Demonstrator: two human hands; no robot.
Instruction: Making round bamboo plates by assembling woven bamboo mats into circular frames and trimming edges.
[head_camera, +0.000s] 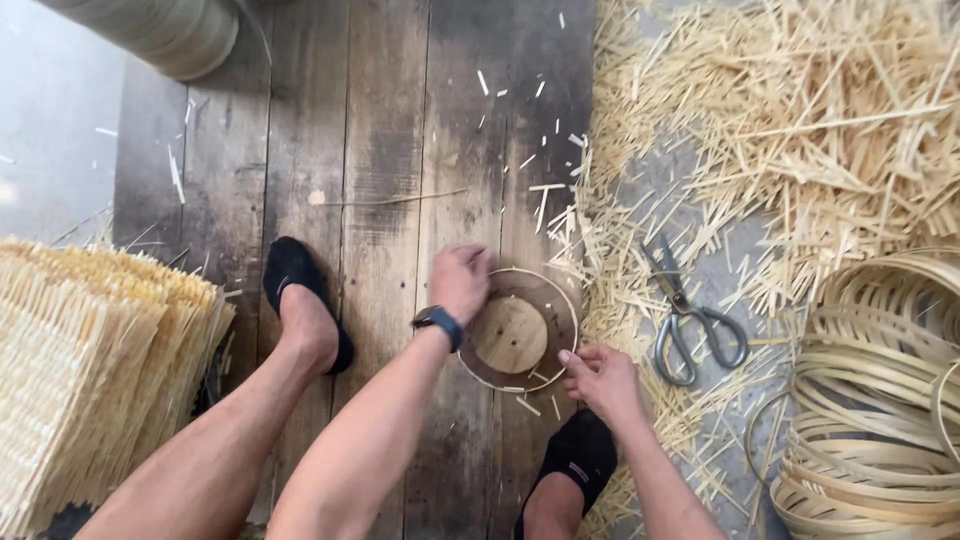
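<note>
A stack of pale woven bamboo mats (90, 370) lies far left on the dark wooden plank floor (380, 150). The left hand (460, 280) is curled over the far rim of the round brown wooden disc mould (512, 335), pressing a thin bamboo strip hoop (560, 290) around it. The right hand (600, 375) pinches the hoop's near end. Fitting the hoop looks underway; closing it needs a steady pull. Grey metal scissors (690, 320) lie right.

Looks like a bamboo-weaving workshop, floor-level setup

Worn wooden floorboards (380, 200), heaps of bamboo offcuts (800, 120), a stack of woven mats (80, 360), coiled bamboo hoops (880, 400) and scissors (690, 320) lying around. Could be a home workspace, hard to tell from this angle.
</note>
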